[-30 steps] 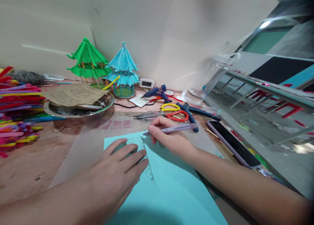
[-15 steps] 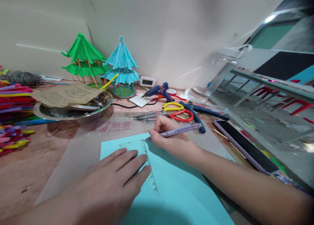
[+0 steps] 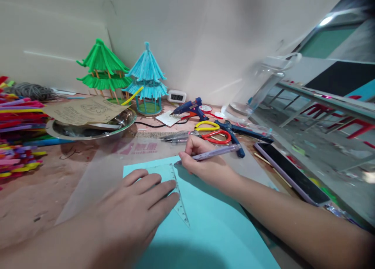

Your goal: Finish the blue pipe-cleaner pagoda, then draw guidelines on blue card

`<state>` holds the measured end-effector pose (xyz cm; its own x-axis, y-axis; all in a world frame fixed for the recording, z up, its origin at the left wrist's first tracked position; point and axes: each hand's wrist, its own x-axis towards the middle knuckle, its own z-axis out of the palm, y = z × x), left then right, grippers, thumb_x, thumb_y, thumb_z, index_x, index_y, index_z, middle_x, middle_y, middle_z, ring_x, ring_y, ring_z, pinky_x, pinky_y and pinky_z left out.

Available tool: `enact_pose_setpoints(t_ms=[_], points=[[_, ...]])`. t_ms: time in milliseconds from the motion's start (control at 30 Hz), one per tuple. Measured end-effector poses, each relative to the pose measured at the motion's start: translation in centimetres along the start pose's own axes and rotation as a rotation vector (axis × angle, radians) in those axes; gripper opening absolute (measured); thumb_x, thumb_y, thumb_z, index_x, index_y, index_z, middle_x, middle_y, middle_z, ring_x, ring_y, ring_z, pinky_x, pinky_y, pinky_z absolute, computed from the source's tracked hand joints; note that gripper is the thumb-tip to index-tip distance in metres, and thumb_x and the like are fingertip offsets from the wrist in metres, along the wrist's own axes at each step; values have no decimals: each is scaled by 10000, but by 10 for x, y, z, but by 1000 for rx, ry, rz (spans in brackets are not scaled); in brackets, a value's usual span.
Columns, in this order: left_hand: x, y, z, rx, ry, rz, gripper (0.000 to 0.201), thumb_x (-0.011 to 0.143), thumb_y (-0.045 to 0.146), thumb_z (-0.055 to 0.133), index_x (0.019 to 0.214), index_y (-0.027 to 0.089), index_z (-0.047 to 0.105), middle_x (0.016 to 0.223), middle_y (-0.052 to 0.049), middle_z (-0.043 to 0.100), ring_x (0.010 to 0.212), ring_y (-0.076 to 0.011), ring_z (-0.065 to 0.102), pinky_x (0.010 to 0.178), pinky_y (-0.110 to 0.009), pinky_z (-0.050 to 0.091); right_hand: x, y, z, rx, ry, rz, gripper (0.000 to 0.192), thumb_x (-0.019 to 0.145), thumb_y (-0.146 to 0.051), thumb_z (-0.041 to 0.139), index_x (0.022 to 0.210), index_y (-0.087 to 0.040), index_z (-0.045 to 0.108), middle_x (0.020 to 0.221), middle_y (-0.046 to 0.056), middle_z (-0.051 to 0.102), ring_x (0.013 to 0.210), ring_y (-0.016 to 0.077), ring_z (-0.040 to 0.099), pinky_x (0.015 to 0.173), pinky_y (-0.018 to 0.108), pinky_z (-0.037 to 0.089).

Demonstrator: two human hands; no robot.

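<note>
1. I have my left hand (image 3: pixel 131 206) laid flat, its fingers (image 3: pixel 152 190) spread and pressing down on the clear set square (image 3: pixel 177 198), which lies on the turquoise paper (image 3: pixel 205 230) just in front of me on the surface (image 3: pixel 32 198).
2. My right hand (image 3: pixel 205 165) pinches the lilac pen (image 3: pixel 212 153) between thumb and forefinger, the tip resting at the set square's far corner, just beyond my left fingertips.
3. To draw this well, I judge the pen should lean lightly against the straight edge, with my left fingers kept clear of that edge and the pressure steady so the slick plastic does not skate on the smooth paper.
4. The set square is thin, transparent and hard, with a printed scale along its long edge; the paper is matte, flat and flexible, resting on a clear glossy sheet (image 3: pixel 96 171).
5. Beyond my right fingers lie red and yellow scissors (image 3: pixel 209 132) and a blue glue gun (image 3: pixel 189 108), both hard plastic and metal.
6. Past my left fingers stand two fuzzy pavilions, green (image 3: pixel 101 71) and blue (image 3: pixel 146 79), beside a shiny steel bowl (image 3: pixel 88 130); soft coloured pipe cleaners (image 3: pixel 17 140) are heaped far to the left.
</note>
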<state>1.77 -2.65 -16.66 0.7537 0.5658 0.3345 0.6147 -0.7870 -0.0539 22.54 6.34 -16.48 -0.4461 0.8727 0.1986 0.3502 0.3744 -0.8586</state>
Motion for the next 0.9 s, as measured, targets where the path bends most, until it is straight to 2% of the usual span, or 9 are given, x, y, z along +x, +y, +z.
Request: enact_pose_setpoints(t_ms=[200,400,633,767,900], points=[[-8,0,5,-27,3,18,337,945,166,452,1207,198,662,1261,-68,696,1085,-251,641,905,-387,499,1,-1,1,-3,-8,1,217,842,-251,595,716,-229,420,574,-77,459,491,84,374,464,218,269],[-6,-2,6,-47,-13,15,355,911,230,513,1243,213,641,1277,-76,688,1093,-264,645,900,-381,512,1,-3,1,-2,-3,12,230,838,-255,609,712,-229,418,566,-79,455,487,81,360,461,219,261],[-1,-5,8,36,68,71,340,907,174,470,1178,213,672,1186,-33,735,995,-239,679,824,-361,508,1,1,1,2,-4,-5,223,856,-254,604,722,-229,427,574,-75,460,487,80,365,454,217,268],[-6,-3,17,95,97,36,317,954,200,426,1166,227,661,1207,-26,716,1018,-245,640,883,-385,462,2,3,1,16,-13,24,226,848,-258,615,721,-232,430,576,-73,466,479,81,368,435,215,269],[-14,-3,28,127,140,61,314,991,210,397,1196,240,632,1260,-22,668,1107,-243,564,996,-381,396,2,0,-2,-5,1,19,223,812,-238,609,691,-231,422,576,-65,455,491,83,378,430,212,272]])
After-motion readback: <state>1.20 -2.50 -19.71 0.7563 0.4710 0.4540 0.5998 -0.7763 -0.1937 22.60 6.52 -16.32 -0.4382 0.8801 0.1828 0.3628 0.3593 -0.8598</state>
